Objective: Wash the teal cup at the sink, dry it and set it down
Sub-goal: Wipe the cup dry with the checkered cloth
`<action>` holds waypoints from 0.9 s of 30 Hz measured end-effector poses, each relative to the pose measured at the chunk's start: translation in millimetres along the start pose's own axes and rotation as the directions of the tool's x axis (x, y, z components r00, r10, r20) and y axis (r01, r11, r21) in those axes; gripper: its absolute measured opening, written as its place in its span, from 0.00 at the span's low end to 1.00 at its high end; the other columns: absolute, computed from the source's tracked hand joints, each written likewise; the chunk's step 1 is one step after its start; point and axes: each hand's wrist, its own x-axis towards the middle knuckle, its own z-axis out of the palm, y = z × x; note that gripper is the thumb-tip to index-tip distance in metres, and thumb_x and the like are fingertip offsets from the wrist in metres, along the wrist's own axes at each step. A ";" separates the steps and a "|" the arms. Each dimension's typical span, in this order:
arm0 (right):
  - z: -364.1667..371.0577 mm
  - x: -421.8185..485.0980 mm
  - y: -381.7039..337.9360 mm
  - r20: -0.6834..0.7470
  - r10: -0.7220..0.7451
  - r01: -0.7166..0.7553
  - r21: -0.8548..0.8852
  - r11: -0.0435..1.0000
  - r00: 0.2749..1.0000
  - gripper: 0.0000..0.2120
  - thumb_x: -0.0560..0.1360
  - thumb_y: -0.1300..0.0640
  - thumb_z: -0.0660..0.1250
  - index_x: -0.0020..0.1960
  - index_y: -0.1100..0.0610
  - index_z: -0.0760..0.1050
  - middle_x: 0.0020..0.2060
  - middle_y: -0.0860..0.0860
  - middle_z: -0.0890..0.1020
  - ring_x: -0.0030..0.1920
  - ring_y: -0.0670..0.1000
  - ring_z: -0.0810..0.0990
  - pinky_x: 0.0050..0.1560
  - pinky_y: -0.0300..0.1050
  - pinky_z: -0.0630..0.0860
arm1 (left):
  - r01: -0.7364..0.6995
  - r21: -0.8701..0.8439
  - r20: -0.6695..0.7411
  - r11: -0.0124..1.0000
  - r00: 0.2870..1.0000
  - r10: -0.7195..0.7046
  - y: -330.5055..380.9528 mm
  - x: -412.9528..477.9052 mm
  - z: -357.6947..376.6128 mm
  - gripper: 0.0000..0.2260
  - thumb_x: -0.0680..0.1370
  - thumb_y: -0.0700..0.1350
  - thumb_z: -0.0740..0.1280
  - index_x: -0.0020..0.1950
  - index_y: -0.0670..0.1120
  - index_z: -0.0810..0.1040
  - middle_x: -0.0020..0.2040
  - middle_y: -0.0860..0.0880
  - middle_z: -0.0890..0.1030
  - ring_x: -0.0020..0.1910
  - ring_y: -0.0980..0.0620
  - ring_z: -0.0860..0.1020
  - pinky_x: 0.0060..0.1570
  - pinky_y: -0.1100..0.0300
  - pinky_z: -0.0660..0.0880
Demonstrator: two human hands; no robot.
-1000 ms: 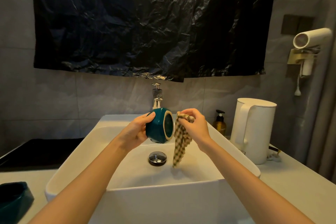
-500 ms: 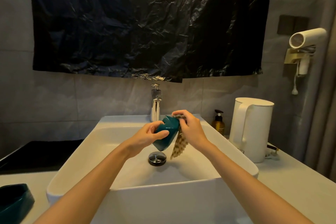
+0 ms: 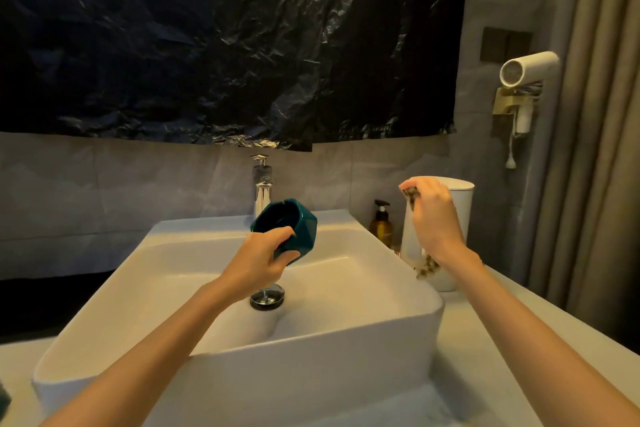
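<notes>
ok so rn the teal cup (image 3: 301, 222) is in the left hand (image 3: 261, 258), held in the air over the sink (image 3: 294, 367), drain plug (image 3: 267, 298) pretty much below the knuckles. L fingers (image 3: 277, 239) are curled round the cup's near, lower wall w/ the thumb clamped underneath. Can't tell if the tips hook over the rim or just sit outside it.

The cup sits just above and beyond those fingers, tipped right over. Mouth faces up and left-ish, toward the camera, and the base aims away to the right. So the long axis runs mouth upper-left to base lower-right, nowhere near upright.

Right hand (image 3: 434, 222) is well off to the right of the cup, not touching it, in front of the white kettle (image 3: 462, 198). Its fingers are bunched together, pinching the checked cloth (image 3: 411, 197), and a tail of it dangles under the wrist.

imo wiping looks about done since cloth and cup are apart, so setting down is what's left. L hand is obv the one for it. It needs a wrist roll so the base points down before it meets the counter (image 3: 485, 340), otherwise prob lands on a facet and rolls.
</notes>
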 end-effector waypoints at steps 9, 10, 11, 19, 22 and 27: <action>10.7 -57.0 87.8 0.498 0.445 -0.299 -0.347 0.889 0.744 0.11 0.78 0.62 0.62 0.55 0.51 0.77 0.57 0.54 0.78 0.57 0.55 0.76 0.60 0.52 0.75 | -0.283 0.434 0.098 0.855 0.959 0.267 29.0 -10.0 17.8 0.06 0.80 0.47 0.61 0.55 0.49 0.73 0.57 0.53 0.79 0.51 0.53 0.74 0.57 0.67 0.61; 10.7 -61.7 91.9 0.539 0.475 -0.300 -0.383 0.874 0.696 0.09 0.78 0.60 0.62 0.54 0.49 0.76 0.58 0.53 0.78 0.59 0.56 0.74 0.63 0.55 0.72 | -0.296 0.446 0.106 0.844 0.954 0.279 31.9 -11.3 19.4 0.07 0.80 0.47 0.61 0.56 0.49 0.73 0.57 0.53 0.78 0.51 0.53 0.75 0.57 0.67 0.61; 9.3 -64.2 93.1 0.572 0.500 -0.287 -0.424 0.859 0.650 0.08 0.78 0.57 0.63 0.54 0.46 0.75 0.59 0.53 0.77 0.62 0.57 0.72 0.66 0.58 0.68 | -0.303 0.454 0.112 0.837 0.952 0.284 34.9 -12.3 20.7 0.07 0.80 0.47 0.61 0.57 0.50 0.73 0.58 0.52 0.78 0.52 0.53 0.75 0.58 0.66 0.61; -19.6 -34.1 5.8 0.458 0.178 -0.241 0.081 0.967 0.871 0.15 0.82 0.49 0.57 0.65 0.52 0.73 0.62 0.50 0.77 0.57 0.48 0.74 0.58 0.46 0.75 | -0.332 0.515 0.133 0.790 0.942 0.309 54.8 -15.0 21.4 0.08 0.79 0.46 0.63 0.58 0.48 0.75 0.58 0.51 0.79 0.53 0.51 0.77 0.62 0.61 0.65; -18.8 -32.7 -38.3 0.635 0.148 -0.363 0.224 0.904 0.758 0.24 0.79 0.40 0.56 0.70 0.52 0.67 0.65 0.50 0.72 0.54 0.48 0.75 0.47 0.41 0.78 | -0.356 0.561 0.140 0.747 0.931 0.338 63.6 -19.4 16.1 0.09 0.76 0.44 0.68 0.55 0.48 0.77 0.55 0.50 0.81 0.50 0.50 0.79 0.61 0.58 0.68; -7.9 -40.4 -68.5 0.827 0.095 -0.493 0.234 0.838 0.554 0.28 0.76 0.36 0.58 0.69 0.53 0.67 0.63 0.51 0.74 0.51 0.50 0.79 0.46 0.39 0.78 | -0.447 0.623 0.158 0.642 0.876 0.457 61.4 -25.3 1.9 0.14 0.62 0.43 0.80 0.43 0.49 0.80 0.40 0.52 0.83 0.38 0.53 0.81 0.58 0.52 0.73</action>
